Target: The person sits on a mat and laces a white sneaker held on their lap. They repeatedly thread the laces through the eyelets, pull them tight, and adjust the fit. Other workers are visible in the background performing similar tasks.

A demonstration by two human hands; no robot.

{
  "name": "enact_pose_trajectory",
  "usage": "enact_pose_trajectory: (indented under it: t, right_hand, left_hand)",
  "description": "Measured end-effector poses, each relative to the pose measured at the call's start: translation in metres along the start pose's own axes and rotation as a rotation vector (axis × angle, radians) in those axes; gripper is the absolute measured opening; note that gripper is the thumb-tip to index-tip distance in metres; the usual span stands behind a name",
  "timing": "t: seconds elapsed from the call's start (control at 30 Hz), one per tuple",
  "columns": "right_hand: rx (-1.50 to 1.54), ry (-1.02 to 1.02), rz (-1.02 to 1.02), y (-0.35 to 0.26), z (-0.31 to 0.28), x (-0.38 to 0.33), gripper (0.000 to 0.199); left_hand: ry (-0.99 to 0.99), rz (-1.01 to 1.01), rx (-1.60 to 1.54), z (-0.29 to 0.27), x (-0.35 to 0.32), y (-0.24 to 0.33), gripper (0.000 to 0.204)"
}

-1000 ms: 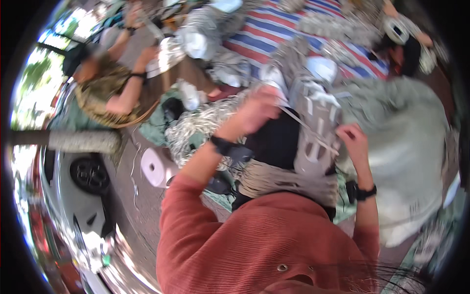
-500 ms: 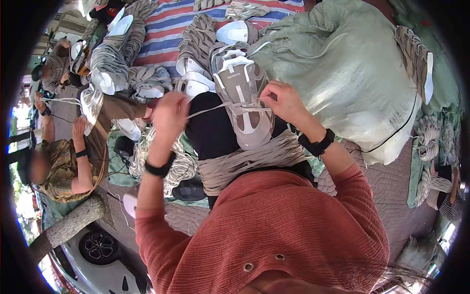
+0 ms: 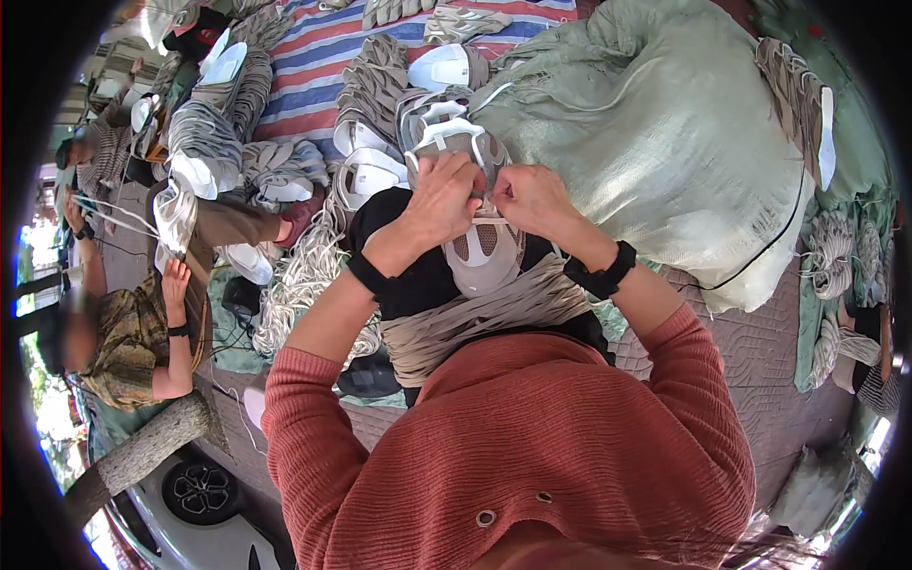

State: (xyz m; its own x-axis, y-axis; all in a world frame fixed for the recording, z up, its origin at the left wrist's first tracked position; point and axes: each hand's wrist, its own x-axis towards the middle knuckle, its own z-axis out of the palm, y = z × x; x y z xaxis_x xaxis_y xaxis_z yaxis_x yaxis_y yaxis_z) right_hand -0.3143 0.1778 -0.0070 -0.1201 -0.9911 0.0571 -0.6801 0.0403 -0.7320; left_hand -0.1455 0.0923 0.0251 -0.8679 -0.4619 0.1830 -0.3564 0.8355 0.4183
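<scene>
A grey-brown shoe upper [image 3: 484,261] with white trim lies over my lap, its rounded toe toward me. My left hand [image 3: 442,198] is closed over the lacing area, fingers curled in a pinch. Close beside it, my right hand [image 3: 532,199] is also pinched, a small gap between the two. A pale shoelace [image 3: 491,220] crosses the upper just below my fingers; the ends in the fingertips are mostly hidden. Across my thighs lies a thick bundle of beige shoelaces [image 3: 484,318].
Stacked shoe uppers [image 3: 369,95] stand ahead on a striped sheet [image 3: 304,81]. A big pale sack [image 3: 655,180] bulges at the right. Loose laces [image 3: 302,285] heap at my left, near a seated co-worker [image 3: 123,332] handling laces. A tree trunk [image 3: 142,442] lies lower left.
My left hand has moved right and inward from the left side, where it was pulling the lace out, and now meets my right hand over the upper. The right hand has shifted slightly left.
</scene>
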Motion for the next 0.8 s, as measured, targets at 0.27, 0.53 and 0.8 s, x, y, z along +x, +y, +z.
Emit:
enact_pose_trajectory:
  t: [0.27,0.53,0.8]
  right_hand:
    - [0.265,-0.413,0.131,0.029,-0.021,0.029,0.044]
    - [0.077,-0.163,-0.381,0.015,-0.027,0.032,0.075]
    - [-0.048,-0.333,-0.405,0.013,-0.039,0.026,0.041]
  left_hand:
    - [-0.040,-0.006,-0.114,0.001,-0.002,-0.007,0.027]
    - [-0.046,-0.016,-0.155,0.003,-0.001,-0.008,0.017]
    - [0.233,0.128,0.183,-0.045,-0.026,-0.061,0.016]
